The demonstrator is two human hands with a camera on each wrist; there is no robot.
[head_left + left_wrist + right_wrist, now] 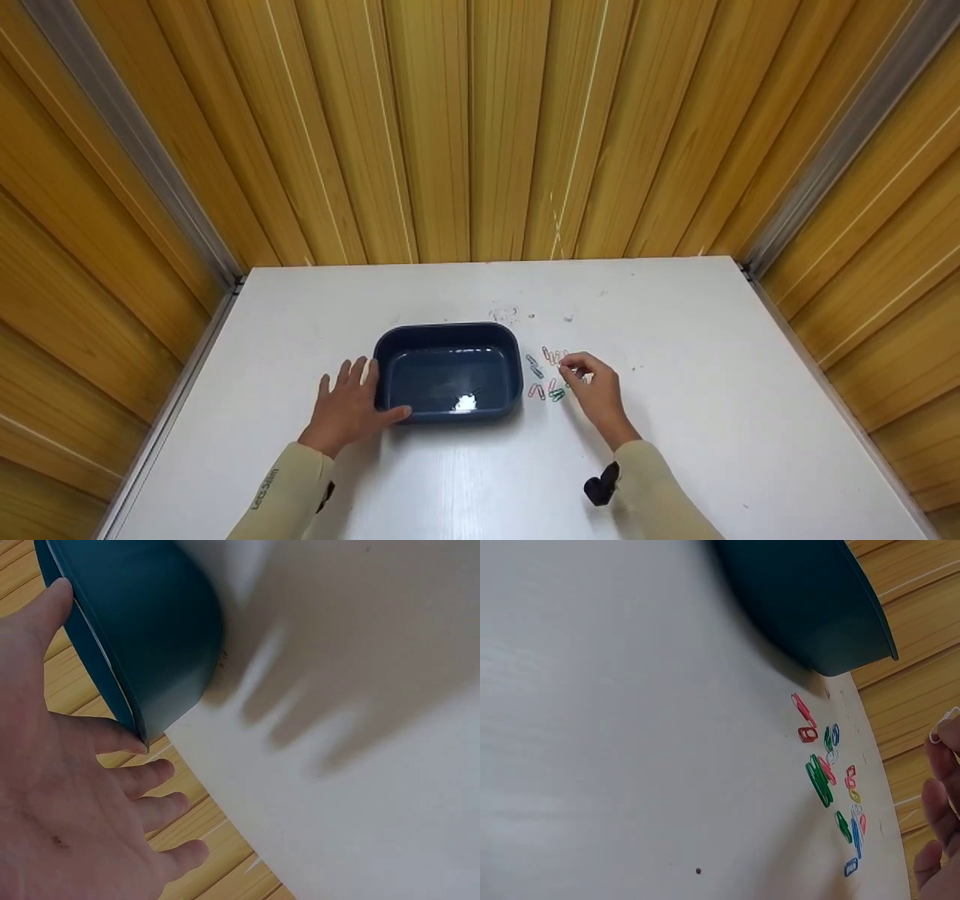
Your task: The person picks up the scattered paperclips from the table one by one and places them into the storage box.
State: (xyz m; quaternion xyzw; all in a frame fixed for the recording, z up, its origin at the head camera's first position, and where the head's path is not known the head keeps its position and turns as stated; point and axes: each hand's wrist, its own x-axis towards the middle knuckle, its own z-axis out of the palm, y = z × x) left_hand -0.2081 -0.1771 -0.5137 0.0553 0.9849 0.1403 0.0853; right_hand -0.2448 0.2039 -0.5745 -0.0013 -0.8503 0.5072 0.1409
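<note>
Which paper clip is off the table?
The white clip pinched in the right hand's fingertips. It's the only one seen held up; the other clips, some also whitish, lie on the table.

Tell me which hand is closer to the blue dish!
Left. The left hand touches the blue dish; the right hand is apart from it, to its right, by the paper clips.

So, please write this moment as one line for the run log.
left hand: touches rim of blue dish | right hand: pinches white paper clip | other paper clips: on table, right of dish
</note>
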